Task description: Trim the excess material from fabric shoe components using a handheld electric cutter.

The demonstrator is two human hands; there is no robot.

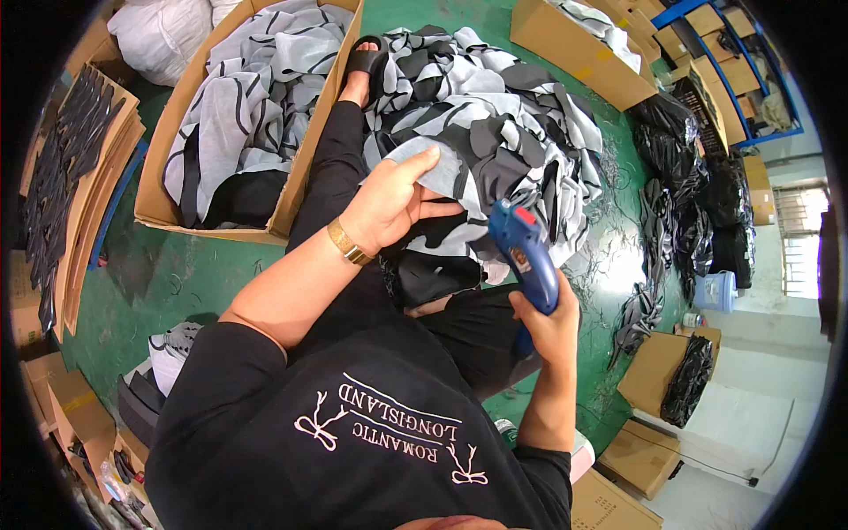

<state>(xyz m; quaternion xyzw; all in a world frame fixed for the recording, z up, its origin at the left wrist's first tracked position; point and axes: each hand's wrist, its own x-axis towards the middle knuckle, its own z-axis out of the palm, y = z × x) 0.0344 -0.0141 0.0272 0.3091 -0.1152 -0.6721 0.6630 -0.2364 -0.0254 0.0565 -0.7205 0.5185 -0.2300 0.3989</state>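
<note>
My left hand (389,203) pinches a light grey fabric piece (446,168) between the thumb and fingers, above a large heap. In my right hand (556,329) is a blue cordless tool (535,276) with a red button, which looks like electric scissors. Its head points up and away from me, just right of the fabric. The blade cannot be made out. Under both hands spreads the heap of cut fabric pieces (530,132), light grey with black edging and dark grey. A black piece (433,276) lies at its near side, by my legs.
At the left stands a tall carton (296,194) full of similar fabric. Black strips lie on stacked cardboard (88,190) at the far left. Black plastic bags (671,141), cartons (649,455) and a blue bin (714,291) line the right. Thread scraps litter the green floor (609,265).
</note>
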